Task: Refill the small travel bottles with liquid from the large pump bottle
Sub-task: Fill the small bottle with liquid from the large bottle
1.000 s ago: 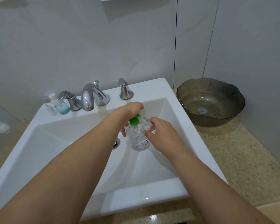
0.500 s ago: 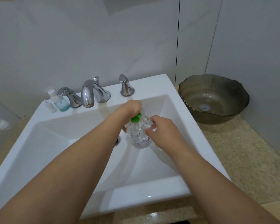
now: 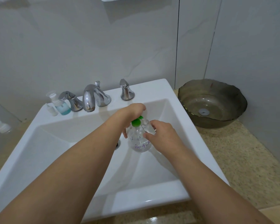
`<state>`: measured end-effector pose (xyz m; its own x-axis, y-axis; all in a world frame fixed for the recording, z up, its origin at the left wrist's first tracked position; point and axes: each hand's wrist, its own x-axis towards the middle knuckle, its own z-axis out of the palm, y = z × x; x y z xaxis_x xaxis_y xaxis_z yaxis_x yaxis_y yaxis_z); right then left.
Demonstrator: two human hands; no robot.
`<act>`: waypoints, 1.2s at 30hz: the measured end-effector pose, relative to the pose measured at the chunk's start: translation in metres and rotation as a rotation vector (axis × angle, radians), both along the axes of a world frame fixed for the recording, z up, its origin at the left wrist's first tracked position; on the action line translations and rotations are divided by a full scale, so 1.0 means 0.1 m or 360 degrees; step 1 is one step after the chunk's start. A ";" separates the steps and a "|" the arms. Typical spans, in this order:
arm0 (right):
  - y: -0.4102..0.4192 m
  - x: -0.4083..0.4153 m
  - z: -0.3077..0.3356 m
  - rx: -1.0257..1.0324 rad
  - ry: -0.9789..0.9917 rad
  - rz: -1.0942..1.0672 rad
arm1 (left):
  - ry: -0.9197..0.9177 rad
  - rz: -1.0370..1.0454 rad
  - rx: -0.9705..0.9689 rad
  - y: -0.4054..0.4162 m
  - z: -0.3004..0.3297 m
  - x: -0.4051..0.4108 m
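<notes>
A large clear pump bottle (image 3: 140, 143) with a green pump head and purple writing stands inside the white sink (image 3: 81, 159). My left hand (image 3: 132, 111) rests curled over the green pump head from above, with the thumb down beside the bottle. My right hand (image 3: 162, 133) holds a small clear travel bottle (image 3: 149, 128) right against the pump spout. On the sink's back ledge at the left stand a tiny white bottle (image 3: 51, 109) and a small pump bottle with blue liquid (image 3: 61, 105).
A chrome faucet (image 3: 90, 99) with two handles lines the sink's back ledge. A dark glass bowl (image 3: 212, 102) sits on the speckled counter (image 3: 242, 167) to the right. Another clear capped container (image 3: 1, 125) shows faintly at the far left. Grey tiled walls close in behind.
Both hands and the bottles stay in the same arrangement over the sink. Only the camera view has shifted slightly.
</notes>
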<state>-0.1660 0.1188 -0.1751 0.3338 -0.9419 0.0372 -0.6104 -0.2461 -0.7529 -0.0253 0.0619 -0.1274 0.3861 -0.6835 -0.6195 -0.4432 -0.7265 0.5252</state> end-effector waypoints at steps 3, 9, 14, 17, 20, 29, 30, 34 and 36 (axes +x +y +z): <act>0.00 0.00 0.00 0.0004 0.0008 0.0009 | -0.0057 0.0002 -0.0007 -0.01 -0.03 0.00; 0.00 0.00 0.00 -0.0015 0.0041 0.0022 | -0.0094 0.0022 -0.0115 0.00 -0.09 0.03; 0.00 0.01 0.00 -0.0009 0.0065 0.0020 | -0.0021 0.0010 -0.0056 0.02 -0.09 0.04; 0.00 0.02 0.02 -0.0018 0.0072 0.0026 | 0.0044 -0.0005 0.0003 0.04 -0.04 0.06; 0.00 0.01 0.02 -0.0021 0.0054 0.0029 | 0.0105 0.0005 0.0017 0.04 0.01 0.06; -0.01 0.02 0.01 -0.0004 0.0056 0.0019 | 0.0003 0.0018 -0.0015 0.03 0.01 0.00; -0.01 0.02 0.01 -0.0005 0.0058 0.0019 | -0.0018 0.0019 -0.0028 0.02 0.00 0.00; -0.01 0.02 0.00 0.0009 0.0071 0.0031 | -0.0069 0.0015 -0.0099 0.02 -0.05 0.00; -0.01 0.02 -0.01 0.0007 0.0066 0.0026 | -0.0067 0.0014 -0.0116 0.03 -0.06 0.00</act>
